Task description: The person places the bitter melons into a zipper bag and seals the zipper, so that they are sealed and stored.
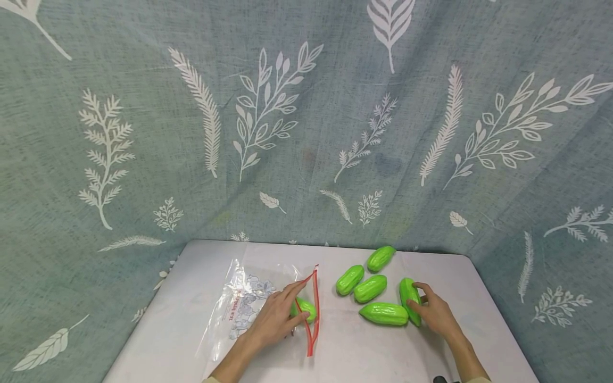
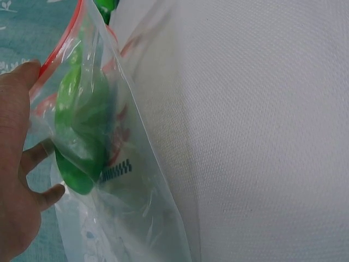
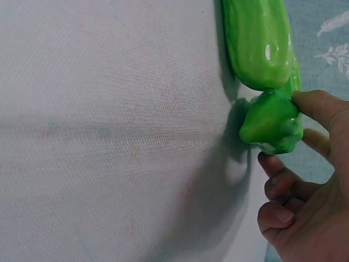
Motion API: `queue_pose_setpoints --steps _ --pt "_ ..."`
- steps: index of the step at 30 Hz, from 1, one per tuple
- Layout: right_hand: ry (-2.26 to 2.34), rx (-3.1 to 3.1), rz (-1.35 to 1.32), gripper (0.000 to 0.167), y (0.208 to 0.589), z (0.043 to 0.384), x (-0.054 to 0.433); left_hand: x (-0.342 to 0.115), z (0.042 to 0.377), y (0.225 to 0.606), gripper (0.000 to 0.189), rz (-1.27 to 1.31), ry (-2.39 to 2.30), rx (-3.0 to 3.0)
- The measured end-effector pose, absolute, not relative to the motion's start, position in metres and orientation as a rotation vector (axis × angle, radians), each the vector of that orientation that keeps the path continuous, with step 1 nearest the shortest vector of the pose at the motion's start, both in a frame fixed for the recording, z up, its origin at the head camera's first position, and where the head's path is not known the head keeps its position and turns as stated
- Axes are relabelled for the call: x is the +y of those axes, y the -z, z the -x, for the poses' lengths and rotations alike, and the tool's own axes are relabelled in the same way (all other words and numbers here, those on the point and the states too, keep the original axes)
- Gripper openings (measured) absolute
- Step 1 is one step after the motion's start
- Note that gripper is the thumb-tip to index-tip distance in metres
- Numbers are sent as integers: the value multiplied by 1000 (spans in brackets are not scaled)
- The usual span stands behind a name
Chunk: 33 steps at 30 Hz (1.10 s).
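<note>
My left hand (image 1: 276,319) lies over a clear plastic zip bag (image 1: 217,319) and holds it near its red-edged mouth, which gapes to the right. Inside the bag, close to the mouth, is a glossy green cucumber (image 1: 308,313), seen through the plastic in the left wrist view. My right hand (image 1: 437,315) pinches another green cucumber (image 1: 407,291) between thumb and fingers. In the right wrist view, that held cucumber (image 3: 272,123) shows its blunt, ridged end. A lying cucumber (image 1: 384,314) is right beside it, to the left.
Further back, a cucumber (image 1: 371,289), a second cucumber (image 1: 350,280) and a third cucumber (image 1: 381,259) lie on the white table (image 1: 354,351). A blue-green cloth (image 1: 306,159) with white leaf prints hangs behind the table and at its sides.
</note>
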State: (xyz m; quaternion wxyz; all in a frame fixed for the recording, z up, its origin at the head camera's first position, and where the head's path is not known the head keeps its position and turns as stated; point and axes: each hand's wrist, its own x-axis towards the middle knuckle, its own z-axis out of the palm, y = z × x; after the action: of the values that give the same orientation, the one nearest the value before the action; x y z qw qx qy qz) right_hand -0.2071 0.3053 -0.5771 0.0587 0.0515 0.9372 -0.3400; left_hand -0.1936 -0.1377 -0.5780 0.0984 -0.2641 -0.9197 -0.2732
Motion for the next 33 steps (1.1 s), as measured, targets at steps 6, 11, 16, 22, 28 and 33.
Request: queue_pose_setpoints --steps 6,11,16,22,28,33 --pt "1038 2846 -145 67 576 207 305 -138 193 578 78 774 810 -2721" --pt "1043 2842 -145 68 577 208 305 -138 193 578 78 778 792 -2714" --pt "1023 2842 -154 68 577 209 305 -138 194 578 78 782 786 -2709" --pt "1006 2871 -151 67 570 210 304 -138 195 578 78 789 791 -2711" --pt "1033 2895 -137 65 570 209 303 -138 196 579 77 795 790 -2704" --pt "1048 2907 -134 64 569 209 302 -137 196 579 78 804 784 -2694"
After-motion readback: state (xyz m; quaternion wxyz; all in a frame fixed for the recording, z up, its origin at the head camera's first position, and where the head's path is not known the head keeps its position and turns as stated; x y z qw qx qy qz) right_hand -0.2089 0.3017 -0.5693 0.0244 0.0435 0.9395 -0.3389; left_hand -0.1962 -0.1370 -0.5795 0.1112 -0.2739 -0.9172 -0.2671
